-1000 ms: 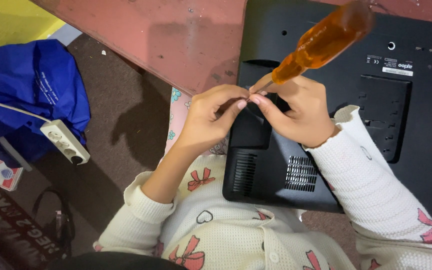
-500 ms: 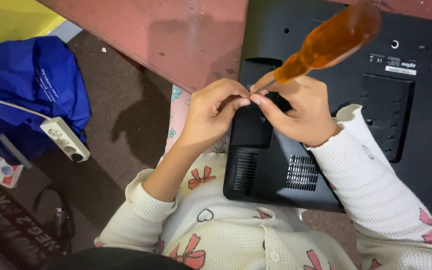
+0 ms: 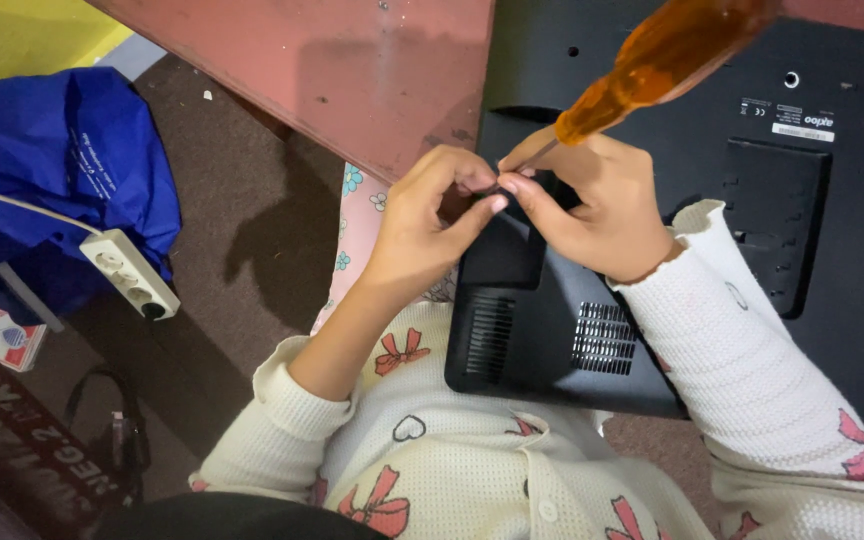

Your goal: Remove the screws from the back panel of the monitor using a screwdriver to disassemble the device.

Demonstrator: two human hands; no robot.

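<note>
Your left hand (image 3: 432, 225) and right hand (image 3: 592, 215) meet fingertip to fingertip over the upturned back of the black plastic laptop (image 3: 752, 300), which lies on the reddish-brown wooden table (image 3: 352, 70) and juts over its near edge above your lap. The orange-handled screwdriver (image 3: 667, 55) slants up and away from your right hand. Left of you, on the floor, the white power strip (image 3: 129, 272) lies against the blue fabric bag (image 3: 52, 170).

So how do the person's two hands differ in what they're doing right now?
The right hand holds a screwdriver with an orange handle slanting up and away; the left hand has no tool and pinches at the tip. The right sleeve reaches the wrist; the left sleeve is pushed up to the elbow. Both meet, fingertips together, over the black laptop's underside.
</note>
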